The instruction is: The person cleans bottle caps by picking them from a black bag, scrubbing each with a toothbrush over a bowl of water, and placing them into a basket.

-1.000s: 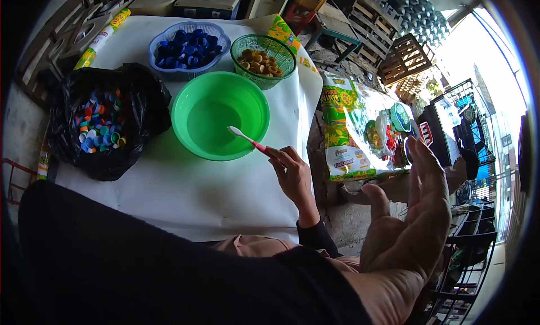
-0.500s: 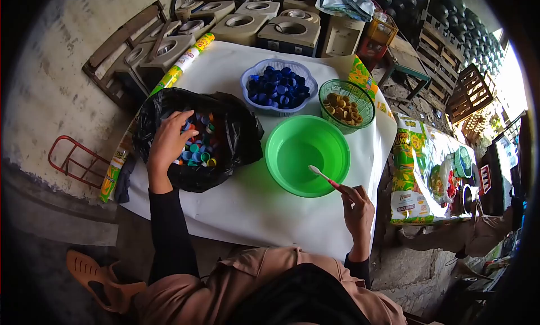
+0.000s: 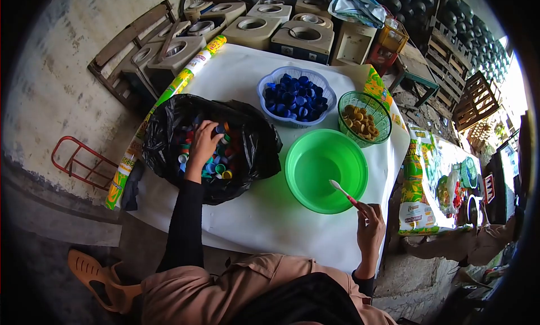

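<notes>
My left hand (image 3: 202, 142) is inside the black plastic bag (image 3: 261, 150), its fingers closed on a dark bottle cap (image 3: 218, 130). Mixed coloured bottle caps (image 3: 216, 168) lie below and around it in the bag. A toothbrush (image 3: 344, 194) with a white head and pink-red handle is gripped in my right hand (image 3: 371, 226). Its head hangs over the near right part of the green basin (image 3: 293, 184). Behind the basin, a pale blue basket (image 3: 265, 106) holds dark blue caps (image 3: 298, 97), and a green basket (image 3: 387, 128) holds yellowish-brown caps (image 3: 360, 122).
White sheeting covers the table (image 3: 242, 223), with a rolled yellow-green printed edge (image 3: 185, 74) at the left. Beige appliance-like casings (image 3: 304, 37) stand behind. An orange chair (image 3: 107, 283) is at lower left. Another person's leg (image 3: 450, 243) shows at the right beside a second covered table (image 3: 419, 209).
My left hand has moved from the bag's left side into the caps, and its fingers have closed on one. My right hand still holds the toothbrush over the basin. The whole view has shifted slightly.
</notes>
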Demonstrator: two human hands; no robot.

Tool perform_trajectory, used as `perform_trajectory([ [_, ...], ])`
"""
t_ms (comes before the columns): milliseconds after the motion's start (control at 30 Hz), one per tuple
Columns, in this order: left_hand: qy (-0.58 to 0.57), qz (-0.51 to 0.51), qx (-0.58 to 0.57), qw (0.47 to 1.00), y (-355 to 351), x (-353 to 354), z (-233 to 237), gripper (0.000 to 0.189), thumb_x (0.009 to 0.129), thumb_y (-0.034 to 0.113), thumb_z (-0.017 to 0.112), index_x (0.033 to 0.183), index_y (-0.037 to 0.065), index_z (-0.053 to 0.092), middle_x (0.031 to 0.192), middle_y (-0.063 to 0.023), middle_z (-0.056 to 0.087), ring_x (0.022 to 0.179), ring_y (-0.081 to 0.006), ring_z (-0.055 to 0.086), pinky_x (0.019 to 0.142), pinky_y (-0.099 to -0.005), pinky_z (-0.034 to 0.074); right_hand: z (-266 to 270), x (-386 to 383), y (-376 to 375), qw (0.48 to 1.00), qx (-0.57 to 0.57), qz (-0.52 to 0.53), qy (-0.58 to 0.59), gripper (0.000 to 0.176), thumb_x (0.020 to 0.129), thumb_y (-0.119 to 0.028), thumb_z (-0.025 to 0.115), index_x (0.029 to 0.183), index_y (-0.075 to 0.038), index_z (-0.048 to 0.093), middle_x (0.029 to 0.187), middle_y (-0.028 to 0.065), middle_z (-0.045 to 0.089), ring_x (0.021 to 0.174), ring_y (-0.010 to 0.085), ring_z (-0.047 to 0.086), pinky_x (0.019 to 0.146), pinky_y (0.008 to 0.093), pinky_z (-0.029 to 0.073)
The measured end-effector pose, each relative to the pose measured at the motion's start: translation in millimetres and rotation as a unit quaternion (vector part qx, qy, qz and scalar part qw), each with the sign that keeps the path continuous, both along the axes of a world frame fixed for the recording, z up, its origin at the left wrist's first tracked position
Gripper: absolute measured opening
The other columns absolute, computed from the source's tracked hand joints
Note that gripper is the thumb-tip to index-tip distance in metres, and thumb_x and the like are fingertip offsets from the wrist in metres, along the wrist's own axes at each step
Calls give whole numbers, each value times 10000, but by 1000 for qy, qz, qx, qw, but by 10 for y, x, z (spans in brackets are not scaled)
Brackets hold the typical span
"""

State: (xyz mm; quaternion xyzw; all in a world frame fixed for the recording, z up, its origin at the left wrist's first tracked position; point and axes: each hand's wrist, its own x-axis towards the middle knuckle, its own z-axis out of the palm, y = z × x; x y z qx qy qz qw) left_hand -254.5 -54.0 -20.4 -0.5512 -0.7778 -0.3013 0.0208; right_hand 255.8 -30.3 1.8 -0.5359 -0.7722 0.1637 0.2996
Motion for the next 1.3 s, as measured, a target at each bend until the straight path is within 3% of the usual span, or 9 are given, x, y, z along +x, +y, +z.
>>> perform_trajectory([
  [100,43,-17,-94,994,273,-9,-299,613,796,261,755,1291,-43,558,1402,-275,501,1372,-465,386,1213,-490,232,0,7,15,1000,3,-4,-12,246,876,-19,675,1102,-113,706,958,82,633,823,275,671,714,386,519],
  [200,80,-16,-107,991,292,-73,-410,621,771,235,726,1296,-43,545,1335,-271,537,1362,-476,371,1198,-497,250,28,-9,-19,1000,-11,-10,-14,244,880,-23,671,1104,-115,704,960,85,633,830,281,671,717,391,519],
  [400,57,-10,-111,992,-171,-362,-249,290,747,189,753,979,40,664,1151,-135,627,1214,-351,500,1076,-433,371,7,-14,25,1000,-8,-9,-10,251,878,-17,670,1105,-118,703,962,87,638,834,291,671,713,400,522],
  [667,-5,-28,-104,994,-467,-419,187,341,793,268,803,1015,20,726,1142,-113,679,1132,-306,585,1006,-411,419,63,-19,-4,1000,-25,-6,4,266,877,-1,665,1114,-117,703,961,84,642,819,284,669,679,384,522],
  [933,76,-50,-3,996,172,-510,-176,122,819,13,703,941,10,706,997,-136,666,976,-357,610,974,-418,442,17,4,-6,1000,-6,-4,-19,235,898,-27,660,1110,-118,705,963,82,644,816,290,668,690,390,520],
  [967,41,-25,-108,993,255,-556,-225,219,808,9,713,1022,50,733,1157,-156,654,1151,-375,584,1035,-431,437,27,2,-8,1000,-6,-6,-21,231,900,-31,659,1108,-119,705,960,81,644,815,289,668,691,391,520],
  [1100,26,35,-158,987,370,-740,-639,383,713,-9,763,1088,61,741,1415,-278,500,1363,-397,442,1151,-419,375,97,-29,-23,1000,1,-10,-23,231,890,-24,662,1091,-124,716,941,70,644,816,280,665,693,391,517],
  [1200,55,20,-158,986,401,-805,-709,387,701,-18,761,1080,59,740,1424,-272,499,1362,-403,441,1146,-415,380,154,-52,10,998,23,-3,-53,235,875,-24,669,1084,-118,721,938,64,645,823,273,662,685,385,514],
  [1300,55,-32,-72,995,328,-781,-599,245,679,-27,774,906,22,699,1057,-193,622,1094,-389,589,950,-451,481,253,-194,105,995,39,6,-87,244,864,-65,691,1089,-146,736,939,43,643,836,247,655,663,384,508],
])
